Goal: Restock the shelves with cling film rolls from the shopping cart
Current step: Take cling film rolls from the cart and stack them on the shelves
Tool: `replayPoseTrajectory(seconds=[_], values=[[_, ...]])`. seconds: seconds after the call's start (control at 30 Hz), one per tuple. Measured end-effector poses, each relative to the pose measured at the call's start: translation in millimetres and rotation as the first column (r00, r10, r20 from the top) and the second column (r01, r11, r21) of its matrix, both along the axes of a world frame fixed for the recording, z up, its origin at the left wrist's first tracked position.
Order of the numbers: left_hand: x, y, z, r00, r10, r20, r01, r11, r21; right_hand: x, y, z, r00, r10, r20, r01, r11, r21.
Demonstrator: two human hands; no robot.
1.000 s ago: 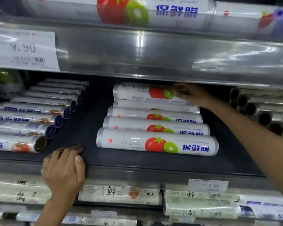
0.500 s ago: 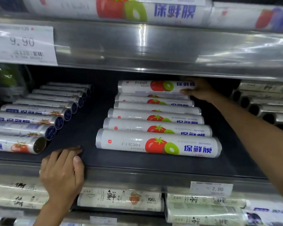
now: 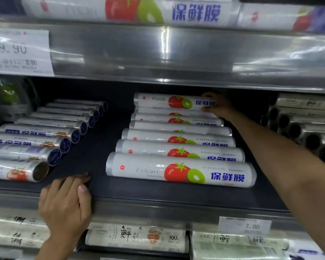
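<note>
Supermarket shelving, three tiers in view. Lowest tier, nearest: flat white film packs (image 3: 135, 237) behind a 7.00 price tag (image 3: 246, 226).

Left hand (image 3: 64, 205) rests on the front lip of the middle shelf (image 3: 158, 207), fingers laid flat over the edge onto the dark deck. Grip relaxed, holding nothing.

Middle shelf contents:
- centre: row of white rolls (image 3: 176, 171) with a tomato and kiwi print, packed one behind another from front to back. Long axes run left-right, parallel to the shelf edge.
- left: blue-capped rolls (image 3: 36, 145), end caps facing right.
- right: stacked rolls (image 3: 308, 136), open cores facing left.

Cling film roll (image 3: 167, 102) is at the back of the centre row, on or just above the rear rolls; contact unclear. Long axis left-right, level, label facing front. Right hand (image 3: 219, 106) has its grip curled round the roll's right end, arm reaching in from the right.

Delta vs 1.0 s ago: that roll sits higher and squarer, with "Fresh" and the blue characters readable. Hand has gone from on top of it to its end. Left hand unchanged.

Top tier: same-print rolls (image 3: 139, 10), 9.90 tag (image 3: 19, 51) on the rail below.
</note>
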State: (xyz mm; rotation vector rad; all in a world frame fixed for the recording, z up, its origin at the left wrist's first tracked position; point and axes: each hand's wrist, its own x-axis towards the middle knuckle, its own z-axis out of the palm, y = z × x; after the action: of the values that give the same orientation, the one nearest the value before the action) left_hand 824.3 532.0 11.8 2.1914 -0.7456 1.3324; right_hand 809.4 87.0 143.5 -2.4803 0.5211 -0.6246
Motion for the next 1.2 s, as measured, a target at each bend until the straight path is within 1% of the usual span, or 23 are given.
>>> replayPoseTrajectory(seconds=[0.1,0.17,0.3,0.4,0.53,0.77,0.87,0.97,1.07,1.13,1.2], values=[[-1.1,-0.4,0.9,1.000,0.008,0.000,-0.008,1.000,0.006,5.8,0.4,-2.7,1.000,-0.021,-0.023,0.019,0.997,-0.079],[-1.0,0.1,1.6,1.000,0.007,0.005,-0.007,1.000,0.021,7.9,-2.1,-4.4,0.999,-0.024,-0.040,0.020,0.995,-0.096],[-1.0,0.2,1.4,1.000,0.005,0.009,-0.006,1.000,0.022,6.3,-10.1,-4.8,0.996,-0.091,-0.008,0.091,0.995,-0.050],[-1.1,-0.3,2.0,1.000,0.008,0.017,-0.008,1.000,0.017,5.8,-14.4,-7.9,0.992,-0.125,-0.017,0.123,0.989,-0.080],[-1.0,-0.2,-1.0,1.000,0.017,0.004,-0.017,1.000,0.004,5.1,-13.9,-12.8,0.993,-0.116,0.029,0.118,0.989,-0.093],[0.1,1.2,-0.3,1.000,0.028,0.013,-0.028,0.999,0.019,0.7,-11.7,-8.6,0.990,-0.125,0.064,0.130,0.988,-0.087],[0.6,0.8,-1.7,0.999,0.028,0.020,-0.028,1.000,0.015,0.1,-10.8,-7.7,0.989,-0.134,0.056,0.137,0.989,-0.056],[1.5,0.5,-2.3,0.999,0.030,0.031,-0.031,0.999,0.012,-3.0,-6.9,-6.5,0.986,-0.160,0.035,0.162,0.985,-0.060],[0.6,1.5,0.0,0.999,0.029,0.043,-0.031,0.999,0.032,-15.3,3.7,-2.2,0.982,-0.185,0.028,0.187,0.971,-0.151],[-0.8,3.4,1.7,0.999,0.033,0.037,-0.035,0.997,0.063,-32.0,16.9,0.6,0.982,-0.183,0.056,0.190,0.960,-0.204],[-2.1,6.0,5.1,0.999,0.040,0.014,-0.042,0.993,0.106,-56.2,35.9,2.6,0.984,-0.159,0.084,0.174,0.959,-0.224]])
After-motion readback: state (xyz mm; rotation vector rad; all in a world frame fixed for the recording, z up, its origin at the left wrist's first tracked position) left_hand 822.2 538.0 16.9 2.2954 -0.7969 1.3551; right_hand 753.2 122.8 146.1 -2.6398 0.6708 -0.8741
